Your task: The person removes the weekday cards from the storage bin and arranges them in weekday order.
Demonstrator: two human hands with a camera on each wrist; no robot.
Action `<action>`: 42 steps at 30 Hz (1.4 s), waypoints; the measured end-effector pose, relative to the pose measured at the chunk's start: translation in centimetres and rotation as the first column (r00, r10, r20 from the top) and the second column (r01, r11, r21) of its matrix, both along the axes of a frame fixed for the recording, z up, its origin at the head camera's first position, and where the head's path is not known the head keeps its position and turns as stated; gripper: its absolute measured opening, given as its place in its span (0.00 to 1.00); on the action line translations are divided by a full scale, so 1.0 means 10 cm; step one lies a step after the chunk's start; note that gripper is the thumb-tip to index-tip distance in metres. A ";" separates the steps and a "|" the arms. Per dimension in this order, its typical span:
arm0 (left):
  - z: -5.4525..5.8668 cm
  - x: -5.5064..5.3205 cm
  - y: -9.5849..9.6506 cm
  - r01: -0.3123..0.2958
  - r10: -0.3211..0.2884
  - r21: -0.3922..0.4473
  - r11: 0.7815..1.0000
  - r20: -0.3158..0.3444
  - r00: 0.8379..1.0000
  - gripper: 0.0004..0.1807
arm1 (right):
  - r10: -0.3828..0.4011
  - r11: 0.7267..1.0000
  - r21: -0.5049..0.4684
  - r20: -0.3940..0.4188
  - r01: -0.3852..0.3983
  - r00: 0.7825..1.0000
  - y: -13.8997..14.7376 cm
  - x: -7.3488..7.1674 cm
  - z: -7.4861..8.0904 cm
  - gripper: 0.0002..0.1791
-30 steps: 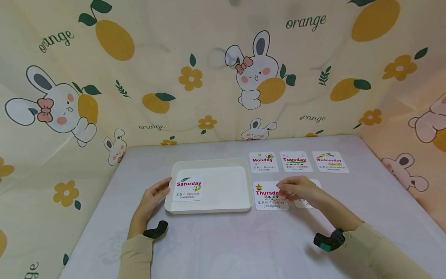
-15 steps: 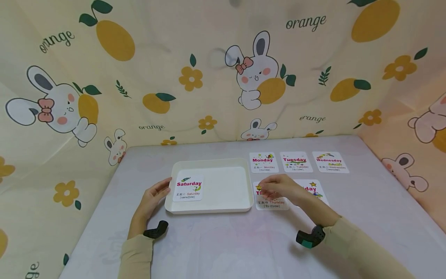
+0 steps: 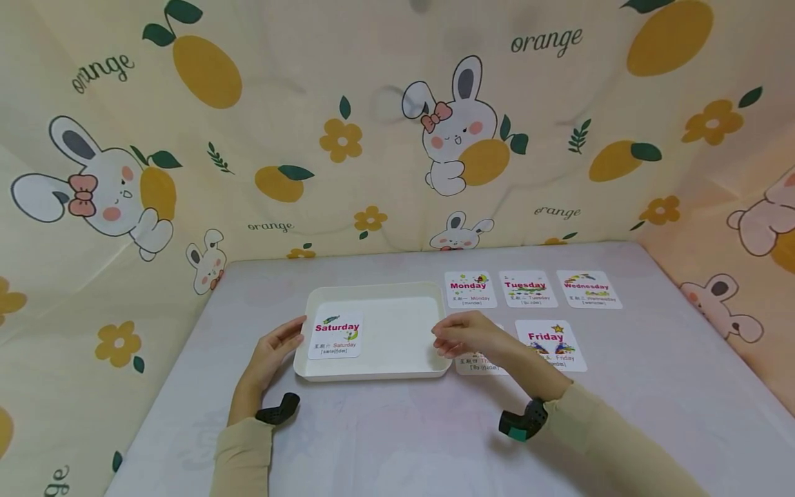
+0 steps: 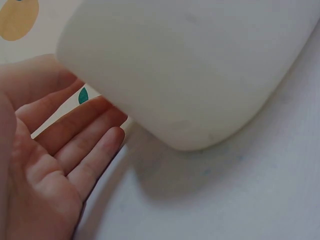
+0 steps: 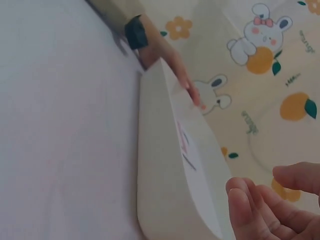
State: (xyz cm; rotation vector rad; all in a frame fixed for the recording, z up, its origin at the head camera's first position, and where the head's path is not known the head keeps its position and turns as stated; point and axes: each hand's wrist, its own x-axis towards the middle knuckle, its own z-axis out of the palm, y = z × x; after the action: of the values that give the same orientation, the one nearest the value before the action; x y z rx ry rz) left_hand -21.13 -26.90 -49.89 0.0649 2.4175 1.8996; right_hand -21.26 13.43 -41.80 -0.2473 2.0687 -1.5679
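Note:
A shallow white tray [image 3: 397, 331] lies on the table with a Saturday card [image 3: 335, 337] inside it, at the left. Beside the tray's left end is my left hand [image 3: 266, 352]; in the left wrist view its extended fingertips reach the edge of the tray [image 4: 170, 75]. My right hand [image 3: 472, 337] hovers at the tray's right rim with loosely bent fingers. In the right wrist view a gap shows between that hand's [image 5: 272, 207] thumb and fingers, and nothing is in it. The hand partly hides the Thursday card [image 3: 475, 366].
Right of the tray, the Monday card [image 3: 470, 289], Tuesday card [image 3: 528, 288] and Wednesday card [image 3: 589, 288] form a back row. A Friday card [image 3: 550, 345] lies in front of them, right of the Thursday card. Printed cloth [image 3: 373, 186] hangs behind the table.
My right hand has moved left from between the Thursday and Friday cards to the tray's right rim, uncovering the Friday card. The left hand and tray stay in place.

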 end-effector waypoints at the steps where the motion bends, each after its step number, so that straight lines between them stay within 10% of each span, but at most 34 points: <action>1: 0.01 0.00 0.00 0.001 -0.001 -0.006 1.000 0.009 1.000 0.30 | 0.002 1.000 -0.007 0.002 -0.002 1.000 -0.03 0.00 0.00 0.21; 28: 0.03 -0.02 0.04 0.000 0.001 -0.021 1.000 0.052 0.999 0.29 | -0.036 0.997 -0.068 0.092 0.042 0.995 -0.68 -0.18 -0.12 0.20; 42: 0.03 -0.01 0.01 -0.025 0.027 -0.035 0.999 0.070 0.997 0.30 | -0.172 0.974 -0.116 0.191 0.196 0.966 -1.08 -0.23 -0.21 0.19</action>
State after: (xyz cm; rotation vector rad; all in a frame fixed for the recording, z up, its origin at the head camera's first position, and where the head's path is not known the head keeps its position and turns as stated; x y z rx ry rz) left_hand -21.22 -26.75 -49.63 -0.0346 2.4153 1.8378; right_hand -23.52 2.64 -43.90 0.0411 1.8934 -1.7734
